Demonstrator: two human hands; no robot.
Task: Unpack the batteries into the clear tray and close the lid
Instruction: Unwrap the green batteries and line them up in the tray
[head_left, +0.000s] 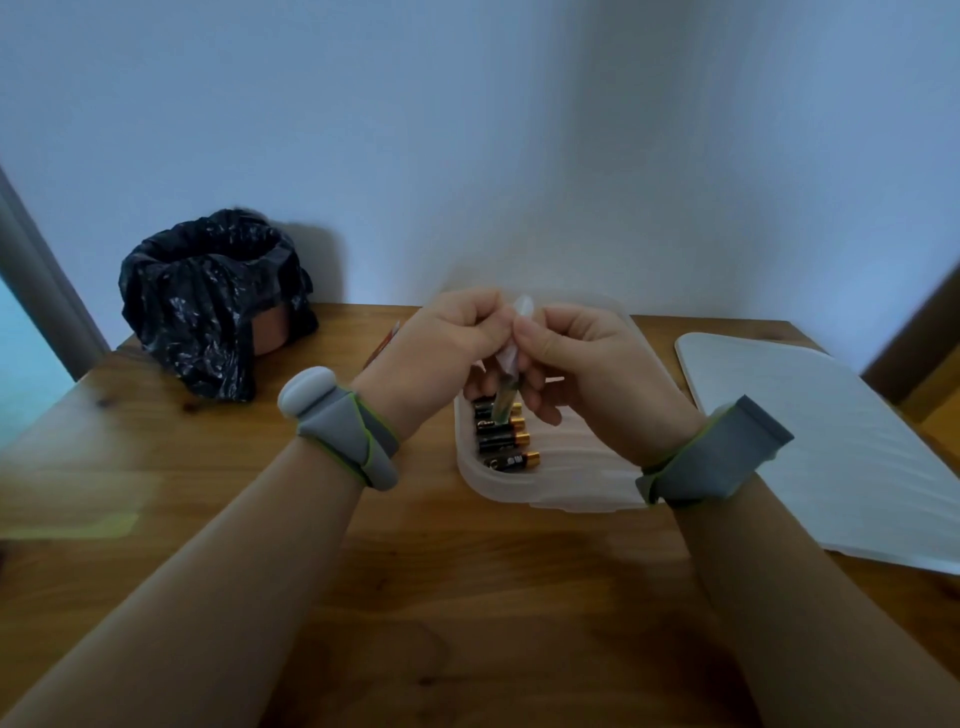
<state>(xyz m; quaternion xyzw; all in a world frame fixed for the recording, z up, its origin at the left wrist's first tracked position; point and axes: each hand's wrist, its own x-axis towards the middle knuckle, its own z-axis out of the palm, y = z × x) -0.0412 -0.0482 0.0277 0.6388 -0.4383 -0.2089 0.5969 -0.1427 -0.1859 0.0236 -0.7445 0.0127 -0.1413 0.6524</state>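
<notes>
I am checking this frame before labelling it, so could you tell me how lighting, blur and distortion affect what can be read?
Head view: dim, bluish light; wide-angle bending at the edges stretches the forearms; the left hand and right hand are soft, and the plastic wrapper between them is smeared; batteries in the clear tray read fairly clearly.

Domestic room, likely a home, knotty pine table (156, 441) set against a plain pale painted wall (467, 130), small bin lined with a black plastic bag (208, 301) at the table's rear left, no shop or workshop fittings in evidence
</notes>
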